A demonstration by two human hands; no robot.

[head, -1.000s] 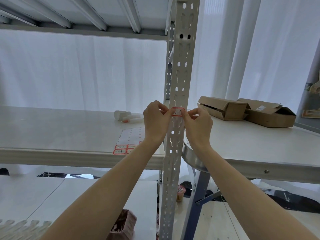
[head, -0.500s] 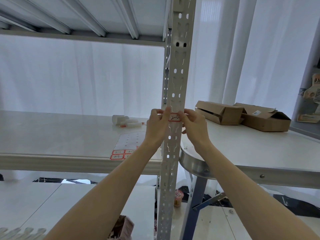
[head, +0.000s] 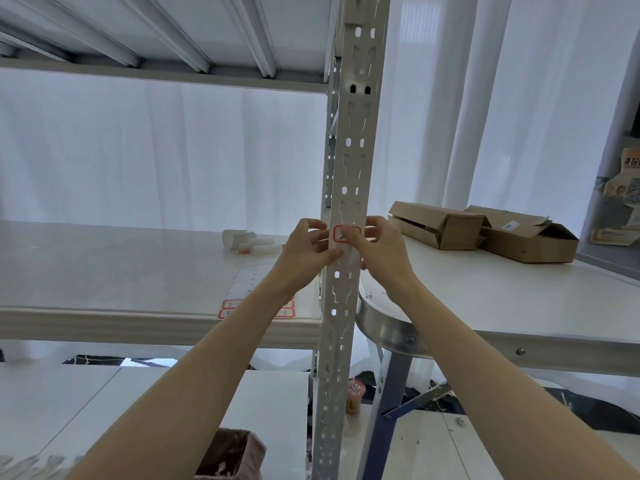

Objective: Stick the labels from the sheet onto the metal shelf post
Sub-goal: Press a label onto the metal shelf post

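Red-edged label (head: pixel 347 234) is being pressed on the metal post (head: pixel 349 161) by both raised hands: left hand (head: pixel 306 252) and right hand (head: pixel 382 252) are pinching its sides with curled fingers.

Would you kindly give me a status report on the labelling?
Grip: left hand and right hand both pinch label. Pressed onto shelf post. Nothing in the way; sheet lies on shelf behind.

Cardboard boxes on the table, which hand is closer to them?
Right. The right hand is between the post and the cardboard boxes; the left hand is beyond the post.
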